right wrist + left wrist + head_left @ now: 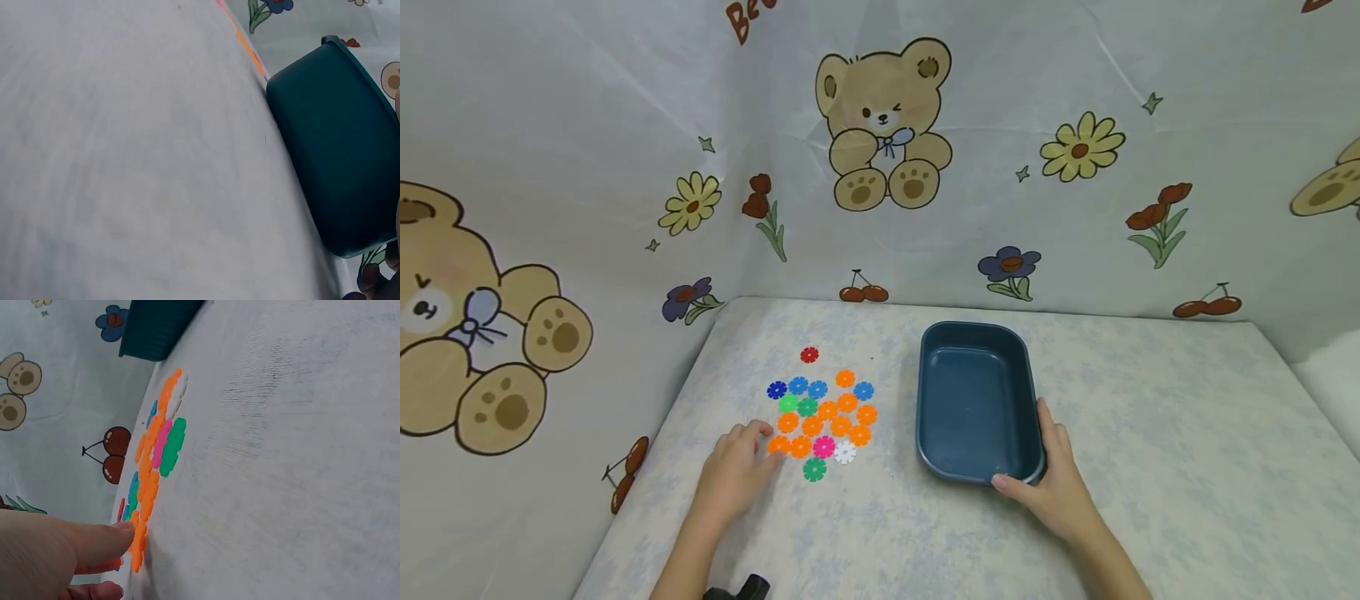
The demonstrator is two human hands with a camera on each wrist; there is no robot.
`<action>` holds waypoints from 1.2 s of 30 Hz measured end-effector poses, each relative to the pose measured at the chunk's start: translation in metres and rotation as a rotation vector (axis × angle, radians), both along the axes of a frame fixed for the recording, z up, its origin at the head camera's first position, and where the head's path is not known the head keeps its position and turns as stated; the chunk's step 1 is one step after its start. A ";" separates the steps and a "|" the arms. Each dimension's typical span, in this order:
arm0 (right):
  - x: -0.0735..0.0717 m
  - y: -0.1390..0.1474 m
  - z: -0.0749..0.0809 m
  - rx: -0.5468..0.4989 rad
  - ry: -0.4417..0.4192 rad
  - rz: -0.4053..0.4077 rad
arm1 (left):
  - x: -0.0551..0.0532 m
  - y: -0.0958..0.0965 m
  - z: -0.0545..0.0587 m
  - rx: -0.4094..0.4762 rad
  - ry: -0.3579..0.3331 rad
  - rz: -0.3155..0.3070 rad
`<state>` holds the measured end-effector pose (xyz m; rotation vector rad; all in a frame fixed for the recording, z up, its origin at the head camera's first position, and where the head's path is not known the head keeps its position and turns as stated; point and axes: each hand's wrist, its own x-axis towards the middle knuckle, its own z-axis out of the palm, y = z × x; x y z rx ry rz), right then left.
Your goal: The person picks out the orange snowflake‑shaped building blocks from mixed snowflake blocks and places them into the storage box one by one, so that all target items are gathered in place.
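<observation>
Flat, notched plastic snowflake discs [812,426], mostly orange with blue, green, pink, red and white ones, lie in a loose patch on the table. At the patch's left edge is my left hand [736,471], fingers loosely bent and spread from the thumb. Its thumb [115,540] lies at the orange discs [145,494]; whether it touches them I cannot tell. My right hand [1060,492] grips the near right corner of a dark blue rectangular box [973,400], thumb at the near rim and fingers along the right side. The box's inside is bare.
The pale mottled tabletop [1165,433] extends right of the box. A white cloth [1015,75] printed with bears and flowers hangs behind and at the left. Something small and black [748,588] shows at the lower edge, beside the left forearm.
</observation>
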<state>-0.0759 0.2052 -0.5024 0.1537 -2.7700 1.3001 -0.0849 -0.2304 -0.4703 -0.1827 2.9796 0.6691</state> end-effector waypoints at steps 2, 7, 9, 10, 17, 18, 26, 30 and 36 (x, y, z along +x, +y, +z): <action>0.000 0.000 -0.007 -0.017 0.043 -0.012 | -0.001 0.001 -0.002 0.006 -0.008 0.003; -0.001 -0.001 -0.016 -0.069 0.125 -0.021 | -0.002 0.003 -0.004 0.018 -0.004 0.018; -0.002 0.000 -0.018 -0.091 0.150 -0.018 | -0.003 0.003 -0.005 0.036 0.002 0.024; -0.002 0.000 -0.019 -0.100 0.159 -0.017 | -0.003 0.004 -0.005 0.046 0.005 0.026; -0.003 0.001 -0.022 -0.168 0.215 0.007 | -0.005 0.003 -0.008 0.130 0.007 0.038; -0.003 0.000 -0.022 -0.176 0.225 0.011 | -0.005 0.003 -0.008 0.139 -0.001 0.043; -0.004 0.000 -0.023 -0.181 0.192 0.011 | -0.006 0.008 0.005 0.323 -0.057 0.094; -0.004 0.001 -0.025 -0.199 0.203 0.021 | -0.011 0.019 0.018 0.524 -0.070 0.054; -0.004 0.000 -0.025 -0.211 0.204 0.024 | -0.031 0.064 0.045 0.722 -0.070 -0.067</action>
